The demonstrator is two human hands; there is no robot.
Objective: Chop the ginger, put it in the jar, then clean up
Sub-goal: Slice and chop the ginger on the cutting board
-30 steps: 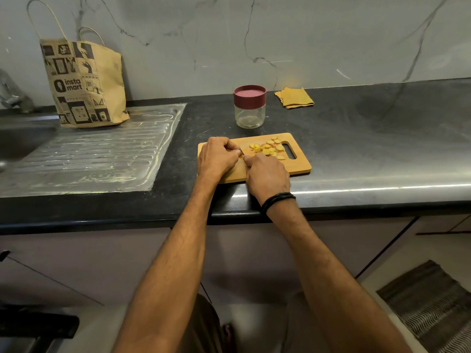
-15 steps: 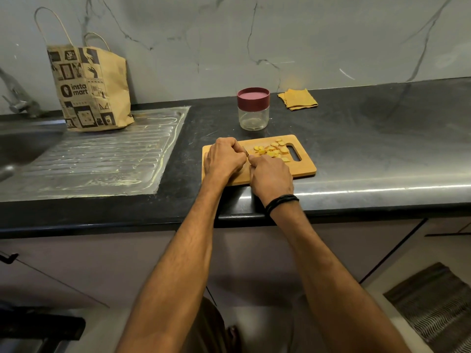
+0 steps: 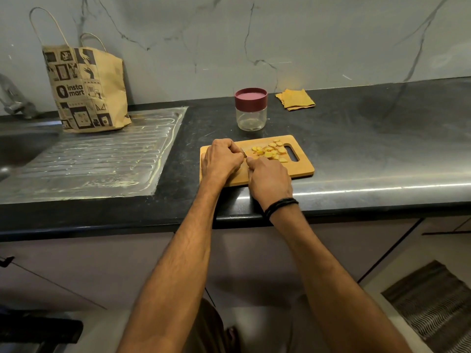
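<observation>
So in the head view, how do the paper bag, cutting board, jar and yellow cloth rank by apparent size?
1. The paper bag, narrowly largest.
2. The cutting board, partly covered, so nearly level with the bag.
3. The jar.
4. The cloth, smallest, though it lies farther back.

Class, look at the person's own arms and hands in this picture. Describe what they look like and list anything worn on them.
The left forearm and right forearm are bare, with no sleeve reaching into view. The left hand wears nothing: no glove, ring or watch shows. The right hand is also ungloved, and its wrist carries a dark band made of several thin cords.
</observation>
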